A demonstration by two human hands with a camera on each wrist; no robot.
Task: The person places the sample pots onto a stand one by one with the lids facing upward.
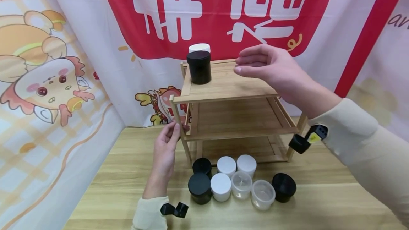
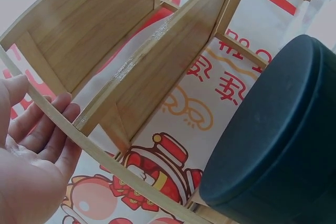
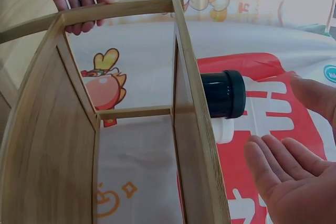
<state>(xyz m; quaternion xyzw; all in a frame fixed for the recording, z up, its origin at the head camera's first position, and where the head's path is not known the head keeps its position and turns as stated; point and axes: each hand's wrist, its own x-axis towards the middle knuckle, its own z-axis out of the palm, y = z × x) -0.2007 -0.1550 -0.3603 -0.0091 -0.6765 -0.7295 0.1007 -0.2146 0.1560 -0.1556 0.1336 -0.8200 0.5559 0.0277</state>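
Shelf [image 1: 236,118] is the reference; sides as the person sees them. Left hand [image 1: 166,148] is wrapped loosely round the shelf's front left post [image 1: 176,113], thumb on one side, fingers behind. Right hand [image 1: 271,63] is released, nothing in it, hovering above the shelf's top board [image 1: 220,84], fingers fairly straight and apart from any jar. Black jar [image 1: 200,68] stands upright on the shelf's top, left end, white jar [image 1: 199,48] just behind it. More on the table [image 1: 335,187] in front of the shelf: three black jars [image 1: 200,189], three white jars [image 1: 221,187], two clear jars [image 1: 241,185]. Step looks like loading the shelf's top, early on by my read. To do it well: lift the right hand clear of the shelf before going down to its front, else the sleeve [image 1: 348,123] or wrist camera [image 1: 299,143] could clip the board. Take one jar by its sidewall, from above. Set it flat on the shelf's top, right of the black one, no sideways push. Left: brace only; pulling that post could shift the lot.
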